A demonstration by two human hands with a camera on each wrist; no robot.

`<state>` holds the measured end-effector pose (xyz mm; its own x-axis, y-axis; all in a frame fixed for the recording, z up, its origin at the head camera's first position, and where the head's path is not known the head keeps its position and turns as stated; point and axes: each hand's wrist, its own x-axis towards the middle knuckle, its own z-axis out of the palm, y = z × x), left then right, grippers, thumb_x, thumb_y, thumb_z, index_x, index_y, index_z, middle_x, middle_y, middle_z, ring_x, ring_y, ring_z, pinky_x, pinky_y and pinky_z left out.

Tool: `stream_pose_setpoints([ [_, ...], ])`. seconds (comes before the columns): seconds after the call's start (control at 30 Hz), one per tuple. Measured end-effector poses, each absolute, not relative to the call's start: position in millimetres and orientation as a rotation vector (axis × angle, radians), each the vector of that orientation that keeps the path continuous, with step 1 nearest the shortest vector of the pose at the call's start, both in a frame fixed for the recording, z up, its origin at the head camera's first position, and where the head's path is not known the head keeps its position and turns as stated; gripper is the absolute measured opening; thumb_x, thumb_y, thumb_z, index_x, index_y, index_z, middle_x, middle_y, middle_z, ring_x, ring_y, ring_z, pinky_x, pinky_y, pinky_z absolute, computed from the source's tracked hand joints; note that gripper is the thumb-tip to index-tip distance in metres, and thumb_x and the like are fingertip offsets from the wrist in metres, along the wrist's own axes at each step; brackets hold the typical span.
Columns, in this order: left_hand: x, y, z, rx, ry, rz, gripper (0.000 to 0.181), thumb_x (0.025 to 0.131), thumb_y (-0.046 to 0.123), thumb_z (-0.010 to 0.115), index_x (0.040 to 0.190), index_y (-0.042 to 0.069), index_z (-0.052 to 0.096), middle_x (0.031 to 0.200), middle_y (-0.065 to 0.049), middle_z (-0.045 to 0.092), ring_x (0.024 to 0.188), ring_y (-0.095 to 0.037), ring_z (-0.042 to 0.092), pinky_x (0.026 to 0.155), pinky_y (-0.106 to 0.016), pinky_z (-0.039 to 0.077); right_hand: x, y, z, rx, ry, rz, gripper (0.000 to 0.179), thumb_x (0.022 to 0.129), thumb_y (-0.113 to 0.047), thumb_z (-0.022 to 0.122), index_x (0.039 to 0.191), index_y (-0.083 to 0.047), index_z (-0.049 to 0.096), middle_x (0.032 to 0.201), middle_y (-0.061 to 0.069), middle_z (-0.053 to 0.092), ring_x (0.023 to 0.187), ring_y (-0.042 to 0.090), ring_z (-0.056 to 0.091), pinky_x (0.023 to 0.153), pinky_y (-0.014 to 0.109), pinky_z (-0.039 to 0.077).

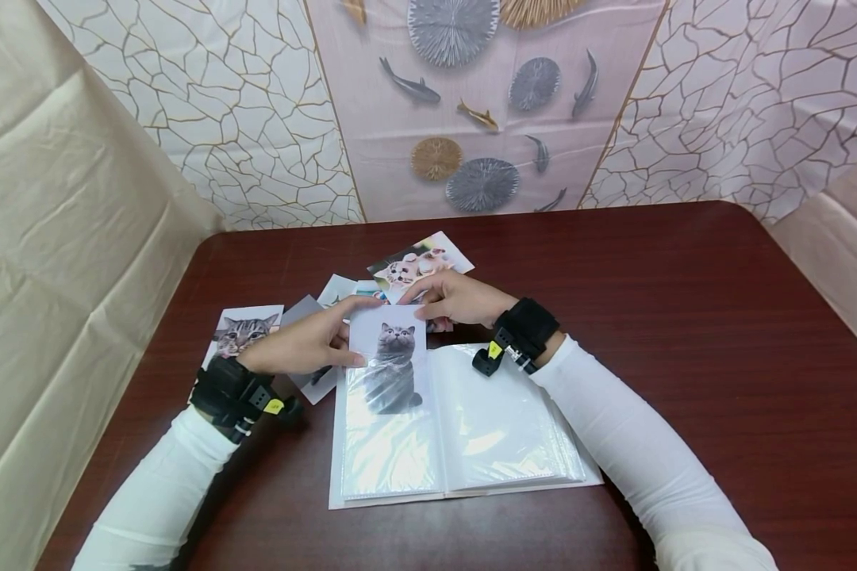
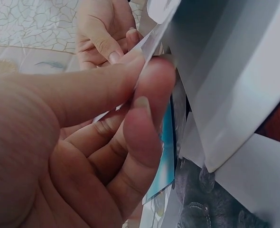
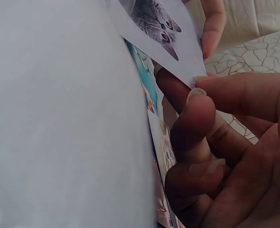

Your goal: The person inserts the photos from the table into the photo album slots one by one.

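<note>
A photo of a grey cat (image 1: 394, 369) lies over the left page of an open photo album (image 1: 503, 432). Its lower part appears to sit under the clear, glossy sleeve. On the photo's left edge, my left hand (image 1: 313, 341) pinches the card between thumb and fingers, seen close in the left wrist view. My right hand (image 1: 464, 298) pinches the upper right corner; the right wrist view shows its thumb and a fingertip at that corner. The album's right page holds a blank-looking clear sleeve.
Beyond the album lies a kitten photo (image 1: 407, 268), partly under my right hand. A tabby cat photo (image 1: 246, 329) and several overlapping pictures lie around my left hand on the dark red-brown table (image 1: 685, 317). Patterned cloth (image 1: 257, 103) hangs behind the table.
</note>
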<state>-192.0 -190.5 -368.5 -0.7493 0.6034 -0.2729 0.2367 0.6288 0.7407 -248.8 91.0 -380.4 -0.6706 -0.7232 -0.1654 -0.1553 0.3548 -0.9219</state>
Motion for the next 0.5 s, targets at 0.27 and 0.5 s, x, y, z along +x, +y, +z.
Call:
stream_pose_setpoints([
  [0.27, -192.1, -190.4, -367.6, 0.666, 2.354, 0.963, 0.087, 0.092, 0.011, 0.075, 0.159, 0.029, 0.023, 0.080, -0.006, 0.062, 0.067, -0.019, 0.059, 0.062, -0.029, 0.048, -248.6, 90.5, -380.1, -0.760, 2.058, -1.310, 0.029, 0.101, -0.005, 0.059, 0.129, -0.006, 0.066, 0.062, 0.006, 0.057, 0.058, 0.022, 0.053, 0.058, 0.030, 0.047],
  [0.5, -192.2, -191.0, -367.2, 0.683, 2.366, 0.961, 0.086, 0.092, 0.012, 0.076, 0.158, 0.029, 0.024, 0.071, -0.003, 0.054, 0.061, -0.016, 0.051, 0.057, -0.028, 0.044, -248.9, 89.9, -379.8, -0.743, 2.048, -1.313, 0.029, 0.102, -0.005, 0.058, 0.129, -0.006, 0.065, 0.064, 0.005, 0.057, 0.059, 0.021, 0.052, 0.058, 0.029, 0.046],
])
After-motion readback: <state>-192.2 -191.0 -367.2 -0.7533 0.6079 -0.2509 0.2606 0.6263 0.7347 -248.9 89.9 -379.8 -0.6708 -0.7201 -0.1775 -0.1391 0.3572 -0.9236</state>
